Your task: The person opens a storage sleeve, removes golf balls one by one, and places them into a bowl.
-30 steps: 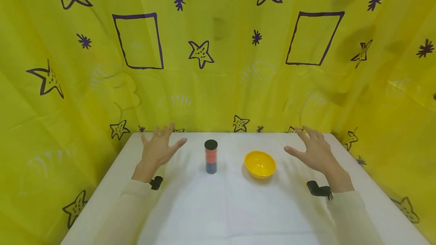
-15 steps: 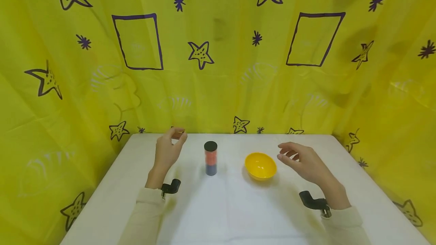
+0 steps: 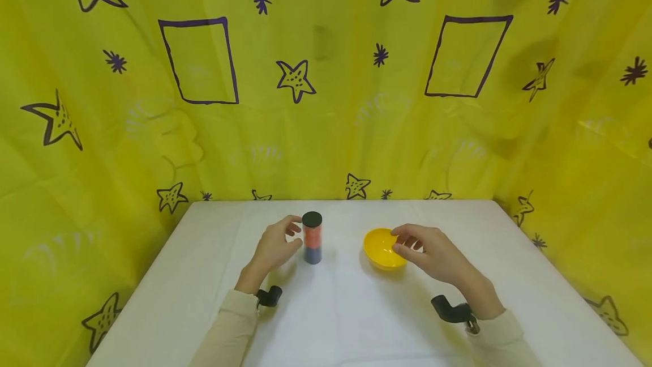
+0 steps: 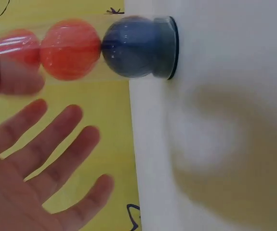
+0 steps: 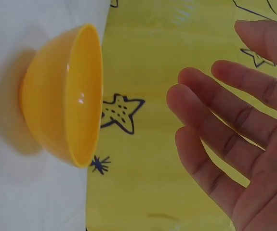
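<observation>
A clear cylindrical container with a black lid stands upright on the table; in the left wrist view two red balls and a dark blue ball show through its wall. My left hand is just left of it, fingers apart and loosely bent, thumb near its side; whether it touches cannot be told. A yellow bowl sits upright to the right, its inside showing no contents. Over its right rim hovers my right hand, fingers relaxed and apart from the bowl in the right wrist view, holding nothing.
A white cloth covers the table. A yellow curtain with drawn stars and frames encloses the back and both sides. Each wrist wears a black camera mount, such as the right one.
Both hands, first spread wide at the table's sides, have moved inward. The left has come up to the container and the right over the bowl's edge. Container and bowl have stayed in place.
</observation>
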`<state>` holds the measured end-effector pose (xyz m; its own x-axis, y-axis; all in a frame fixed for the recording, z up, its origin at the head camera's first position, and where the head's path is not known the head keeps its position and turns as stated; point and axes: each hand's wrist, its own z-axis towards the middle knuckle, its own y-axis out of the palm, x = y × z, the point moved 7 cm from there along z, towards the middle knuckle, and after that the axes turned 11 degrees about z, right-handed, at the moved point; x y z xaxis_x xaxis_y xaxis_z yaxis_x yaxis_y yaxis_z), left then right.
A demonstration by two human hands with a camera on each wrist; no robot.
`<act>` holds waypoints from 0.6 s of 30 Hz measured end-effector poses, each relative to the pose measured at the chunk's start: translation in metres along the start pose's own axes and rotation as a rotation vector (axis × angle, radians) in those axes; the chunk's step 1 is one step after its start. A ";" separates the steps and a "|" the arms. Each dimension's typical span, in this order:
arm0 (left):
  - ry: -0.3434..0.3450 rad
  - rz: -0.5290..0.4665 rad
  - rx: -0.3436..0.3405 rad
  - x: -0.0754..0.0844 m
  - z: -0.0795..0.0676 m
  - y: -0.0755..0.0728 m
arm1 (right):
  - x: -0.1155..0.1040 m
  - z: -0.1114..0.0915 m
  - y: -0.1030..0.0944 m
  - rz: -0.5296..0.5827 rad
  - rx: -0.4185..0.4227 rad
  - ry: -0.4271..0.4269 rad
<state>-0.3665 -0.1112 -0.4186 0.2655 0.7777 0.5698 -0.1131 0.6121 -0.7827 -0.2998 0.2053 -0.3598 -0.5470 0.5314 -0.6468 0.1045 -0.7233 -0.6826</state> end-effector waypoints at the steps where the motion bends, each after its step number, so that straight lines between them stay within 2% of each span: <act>1: 0.005 0.001 -0.040 0.001 0.000 0.005 | -0.001 0.001 0.004 0.000 -0.009 0.000; 3: 0.016 0.005 -0.103 0.003 -0.001 0.016 | -0.002 0.002 0.012 -0.004 -0.033 0.003; 6: 0.036 -0.024 -0.150 0.008 0.000 0.026 | -0.005 0.003 0.024 -0.004 -0.063 0.001; 10: 0.023 -0.067 -0.143 0.011 -0.001 0.032 | -0.010 0.004 0.040 0.007 -0.097 -0.013; 14: -0.007 -0.070 -0.128 0.007 -0.003 0.035 | -0.012 0.005 0.054 0.048 -0.127 -0.006; 18: 0.032 -0.056 -0.122 0.007 -0.003 0.037 | -0.013 0.007 0.063 0.078 -0.136 0.022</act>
<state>-0.3663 -0.0835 -0.4439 0.2987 0.7369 0.6064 0.0193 0.6306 -0.7758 -0.2922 0.1500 -0.3923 -0.5149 0.4865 -0.7058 0.2578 -0.6973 -0.6688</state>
